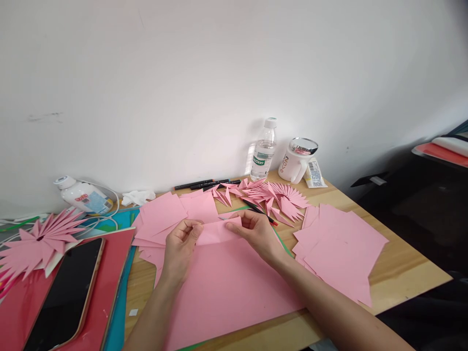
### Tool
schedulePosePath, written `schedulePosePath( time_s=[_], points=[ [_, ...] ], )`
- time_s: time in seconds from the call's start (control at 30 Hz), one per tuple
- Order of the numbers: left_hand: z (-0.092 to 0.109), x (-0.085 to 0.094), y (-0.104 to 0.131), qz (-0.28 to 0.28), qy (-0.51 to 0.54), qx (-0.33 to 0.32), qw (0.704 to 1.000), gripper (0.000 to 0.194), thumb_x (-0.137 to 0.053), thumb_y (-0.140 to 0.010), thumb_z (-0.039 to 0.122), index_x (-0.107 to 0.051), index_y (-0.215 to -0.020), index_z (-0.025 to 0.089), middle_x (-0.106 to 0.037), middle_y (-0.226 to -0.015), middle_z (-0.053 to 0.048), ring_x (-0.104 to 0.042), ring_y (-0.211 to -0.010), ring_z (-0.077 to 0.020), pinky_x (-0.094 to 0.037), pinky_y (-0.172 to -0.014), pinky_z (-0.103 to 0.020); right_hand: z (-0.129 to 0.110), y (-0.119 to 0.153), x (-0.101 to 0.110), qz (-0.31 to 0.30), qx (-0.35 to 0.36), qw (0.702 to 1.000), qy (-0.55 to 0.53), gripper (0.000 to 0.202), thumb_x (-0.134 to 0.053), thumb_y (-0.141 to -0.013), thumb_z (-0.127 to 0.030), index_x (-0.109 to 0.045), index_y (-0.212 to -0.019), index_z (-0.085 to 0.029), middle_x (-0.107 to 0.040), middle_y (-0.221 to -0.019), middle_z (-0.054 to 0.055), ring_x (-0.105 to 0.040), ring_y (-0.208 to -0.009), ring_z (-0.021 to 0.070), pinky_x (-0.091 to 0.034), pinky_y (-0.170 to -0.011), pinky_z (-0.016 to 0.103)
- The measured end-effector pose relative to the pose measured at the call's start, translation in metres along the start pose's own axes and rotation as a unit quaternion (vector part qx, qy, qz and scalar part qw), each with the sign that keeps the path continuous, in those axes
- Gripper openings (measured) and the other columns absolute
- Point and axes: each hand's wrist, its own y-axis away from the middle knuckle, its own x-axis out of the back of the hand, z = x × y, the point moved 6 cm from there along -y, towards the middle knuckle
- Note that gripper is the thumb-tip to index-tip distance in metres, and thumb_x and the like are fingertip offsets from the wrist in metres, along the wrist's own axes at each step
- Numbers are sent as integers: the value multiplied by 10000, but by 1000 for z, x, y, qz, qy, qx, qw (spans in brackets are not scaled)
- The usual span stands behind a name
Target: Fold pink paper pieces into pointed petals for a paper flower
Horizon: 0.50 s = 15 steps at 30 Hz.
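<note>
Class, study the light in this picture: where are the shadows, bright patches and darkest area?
Head view: soft shadow and a bright patch on the wall beside the bottle; head view: darkest area beyond the right edge of the table, detail hard to make out.

Own body: two bare hands and forearms. Left hand (180, 239), centre-left of frame: slim, smooth-backed, fingers slender, thumb (194, 234) with short nail. Right hand (260, 234), just right of centre: similar build, long tapering fingers, thumb (235, 229) rounded at tip. Both wrists bare, narrower than the forearms. Left forearm (156, 304), uncovered down to the bottom edge; right forearm (329, 302), smooth, uncovered to the lower right, looking broader toward the frame's edge.
</note>
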Motion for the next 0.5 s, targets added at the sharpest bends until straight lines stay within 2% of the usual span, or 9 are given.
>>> schedulePosePath(
  time_s=[0.2,0.37,0.5],
  points=[
    [0,0,0,14,5,8,1000,251,-729,-601,368,-614,-665,155,-633,-784,-43,-542,-755,-143,-402,-661,-226,3,-1,-2,-10,-20,997,-74,359,-701,-624,-453,-506,-597,-153,-466,-597,-26,-365,-533,76,-265,-502,224],
    [0,0,1,13,11,10,1000,236,-731,-604,357,-621,-675,161,-636,-792,-35,-532,-755,-133,-394,-644,-210,5,-2,0,9,-28,998,-58,372,-702,-621,-456,-502,-568,-148,-435,-551,-34,-316,-504,66,-221,-481,229],
    [-3,1,0,11,3,17,1000,223,-721,-622,354,-628,-689,164,-629,-809,-28,-509,-694,-110,-372,-577,-196,7,-2,1,12,-23,997,-73,346,-716,-613,-427,-524,-562,-143,-445,-548,-31,-332,-509,68,-231,-486,227]
  ],
)
